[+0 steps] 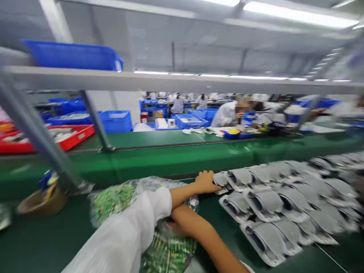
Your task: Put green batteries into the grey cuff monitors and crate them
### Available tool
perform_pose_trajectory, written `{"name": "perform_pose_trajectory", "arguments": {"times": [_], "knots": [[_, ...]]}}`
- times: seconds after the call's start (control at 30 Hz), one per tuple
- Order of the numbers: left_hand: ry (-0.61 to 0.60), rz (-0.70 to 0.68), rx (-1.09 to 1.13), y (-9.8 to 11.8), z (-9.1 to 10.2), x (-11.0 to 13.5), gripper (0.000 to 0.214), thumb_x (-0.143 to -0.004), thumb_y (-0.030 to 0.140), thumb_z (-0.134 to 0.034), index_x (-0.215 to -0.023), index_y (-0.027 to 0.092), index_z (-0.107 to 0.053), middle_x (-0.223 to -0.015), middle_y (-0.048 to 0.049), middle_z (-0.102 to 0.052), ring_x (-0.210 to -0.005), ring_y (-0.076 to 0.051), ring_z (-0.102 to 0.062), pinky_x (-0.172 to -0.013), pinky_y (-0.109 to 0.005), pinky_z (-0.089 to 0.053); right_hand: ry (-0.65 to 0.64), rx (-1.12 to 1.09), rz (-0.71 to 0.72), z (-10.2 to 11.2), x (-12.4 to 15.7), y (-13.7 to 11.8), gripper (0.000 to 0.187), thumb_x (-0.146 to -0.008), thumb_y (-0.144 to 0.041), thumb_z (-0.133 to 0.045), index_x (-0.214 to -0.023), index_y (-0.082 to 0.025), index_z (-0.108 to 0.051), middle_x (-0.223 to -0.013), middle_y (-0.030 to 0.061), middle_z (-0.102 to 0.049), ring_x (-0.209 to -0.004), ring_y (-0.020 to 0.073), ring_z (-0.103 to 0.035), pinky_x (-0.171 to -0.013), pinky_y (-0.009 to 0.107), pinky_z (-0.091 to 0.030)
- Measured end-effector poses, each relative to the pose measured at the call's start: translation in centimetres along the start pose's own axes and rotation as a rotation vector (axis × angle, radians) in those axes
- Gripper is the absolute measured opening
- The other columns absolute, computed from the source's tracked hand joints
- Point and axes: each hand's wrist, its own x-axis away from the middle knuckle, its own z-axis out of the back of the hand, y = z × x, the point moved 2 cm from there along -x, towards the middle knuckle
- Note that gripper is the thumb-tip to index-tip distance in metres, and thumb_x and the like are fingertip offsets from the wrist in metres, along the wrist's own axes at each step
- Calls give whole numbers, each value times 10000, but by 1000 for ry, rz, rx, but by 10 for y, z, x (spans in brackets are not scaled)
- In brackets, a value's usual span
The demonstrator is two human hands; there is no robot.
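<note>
Two bare hands, held apart, with forearms crossing above a green worktop (48, 239). Left hand (204, 182), coming from a white sleeve (122, 231), lies against the nearest grey moulded piece (221, 179) at the left end of the rows; whether it grips cannot be told. Right hand (176, 228), mostly hidden, sits at a clear plastic bag of small green parts (113, 203); its hold cannot be told either. Many grey pieces (264, 201), overlapping in rows, cover the worktop's right side, the rows running away to the right from the hands, with the left hand nearer them and the right hand nearer the bag. Near the left edge: one brown bowl (40, 203) with blue and yellow items. Farther: a green rail (176, 163), a red tray (48, 138), blue crates (115, 121), a co-worker in a white coat (226, 115), and a blue tray on an overhead shelf (71, 56).
</note>
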Motion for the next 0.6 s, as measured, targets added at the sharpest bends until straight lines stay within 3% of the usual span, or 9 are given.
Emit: {"name": "perform_pose_trajectory", "arguments": {"times": [0.13,0.3,0.4,0.5,0.6], "knots": [[90,-32,343,-41,8,12,640,-633,419,-940,-1153,193,-642,-1196,-124,-684,-1170,-347,-654,-1031,-458,-532,-60,-135,30,-1,3,4,343,-974,-180,-598,-1265,-201,-779,-1379,150,-742,-1288,344,-684,-1120,438,-514],[310,19,984,-83,19,31,660,-548,213,-956,-1128,192,-641,-979,-20,-688,-910,-196,-644,-937,-365,-527,8,-241,88,1,4,12,291,-1097,-345,-499,-1044,-204,-748,-1069,98,-708,-1003,252,-687,-906,354,-536],[353,39,1259,-100,24,40,731,-441,128,-953,-1102,192,-648,-948,-10,-701,-880,-173,-648,-903,-326,-525,121,-292,74,7,4,16,348,-1117,-418,-488,-969,-214,-727,-947,59,-673,-910,221,-644,-848,328,-504],[339,111,1490,-110,26,46,788,-403,135,-940,-1115,214,-611,-946,-14,-724,-870,-192,-692,-847,-319,-550,277,-387,32,14,1,22,321,-1101,-442,-530,-1010,-220,-744,-948,52,-696,-893,207,-639,-842,321,-495],[315,132,1553,-112,29,49,802,-411,114,-909,-1132,219,-574,-962,-29,-745,-870,-211,-715,-801,-313,-568,485,-520,-69,21,-1,34,349,-1065,-499,-572,-1051,-215,-772,-933,49,-714,-826,193,-633,-773,308,-499]]}}
